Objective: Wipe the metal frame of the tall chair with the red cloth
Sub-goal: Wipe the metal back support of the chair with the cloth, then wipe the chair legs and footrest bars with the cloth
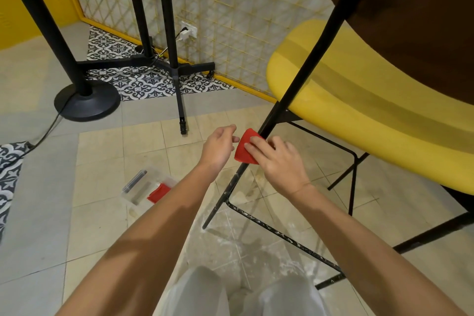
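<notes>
The tall chair has a yellow seat (pixel 359 100) and a thin black metal frame. Its front leg (pixel 295 84) runs diagonally down to the tiled floor, with white specks on its lower part and on the footrest bar (pixel 282 233). A folded red cloth (pixel 243 147) is wrapped against this leg below the seat. My right hand (pixel 279 161) grips the cloth around the leg. My left hand (pixel 219 147) hovers just left of the cloth, fingers loosely curled, holding nothing.
A clear plastic box (pixel 146 186) with a red item and dark tools lies on the floor at left. A black round-based pole (pixel 84 100) and a black stand (pixel 177 67) stand behind. A brown tabletop (pixel 423 7) overhangs the seat. My knees are at the bottom.
</notes>
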The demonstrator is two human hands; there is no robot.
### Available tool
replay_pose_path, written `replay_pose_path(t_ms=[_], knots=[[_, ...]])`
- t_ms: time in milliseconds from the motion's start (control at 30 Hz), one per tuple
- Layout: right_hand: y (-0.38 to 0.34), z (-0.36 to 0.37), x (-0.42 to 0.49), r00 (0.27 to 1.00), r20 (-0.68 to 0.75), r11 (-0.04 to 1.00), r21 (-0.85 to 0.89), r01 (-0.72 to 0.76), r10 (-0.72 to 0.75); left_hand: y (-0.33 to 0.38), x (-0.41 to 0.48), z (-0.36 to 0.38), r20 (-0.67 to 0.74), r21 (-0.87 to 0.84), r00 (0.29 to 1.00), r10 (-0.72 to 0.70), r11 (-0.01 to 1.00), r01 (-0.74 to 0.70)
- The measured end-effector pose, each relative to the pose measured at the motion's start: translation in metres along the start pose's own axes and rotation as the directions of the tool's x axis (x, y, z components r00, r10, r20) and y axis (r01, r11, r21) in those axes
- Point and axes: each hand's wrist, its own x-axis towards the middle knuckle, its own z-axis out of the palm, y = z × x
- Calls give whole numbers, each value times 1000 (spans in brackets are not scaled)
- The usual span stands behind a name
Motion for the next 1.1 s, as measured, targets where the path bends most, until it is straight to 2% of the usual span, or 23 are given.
replay_pose_path(t_ms=[133, 233, 400, 500, 633, 767, 867, 933, 1000, 1100], knots=[[-8, 0, 0, 994, 80, 996, 48, -75, 71, 2, -6, 1, 17, 27, 1000, 14, 1000, -14], [-6, -7, 4, 995, 78, 996, 57, -74, 69, 7, -7, -1, 11, 22, 1000, 24, 999, -24], [16, -28, 20, 966, -149, 977, 66, -203, 211, 18, -7, -7, -14, 2, 999, 37, 999, -37], [20, -35, 28, 948, -188, 966, 89, -244, 257, 22, -9, -5, -15, -14, 999, 47, 999, -47], [10, -30, 23, 956, -134, 964, 71, -254, 262, 26, -20, 2, 11, 3, 997, 78, 997, -78], [-15, -24, 15, 952, 51, 944, 127, -306, 302, 14, -35, 2, 9, 19, 998, 63, 998, -63], [-36, -23, 11, 894, 158, 868, 218, -446, 419, -4, -50, 2, -34, -36, 999, 9, 999, -10], [-47, -22, 9, 855, 208, 794, 316, -519, 475, -15, -62, 7, 7, -130, 999, -42, 991, 43], [-55, -22, 6, 817, 291, 680, 455, -576, 498, -22, -70, 13, 69, -217, 994, -82, 972, 95], [-59, -26, 4, 770, 381, 460, 635, -620, 512, -28, -69, 14, 62, -267, 994, -92, 958, 105]])
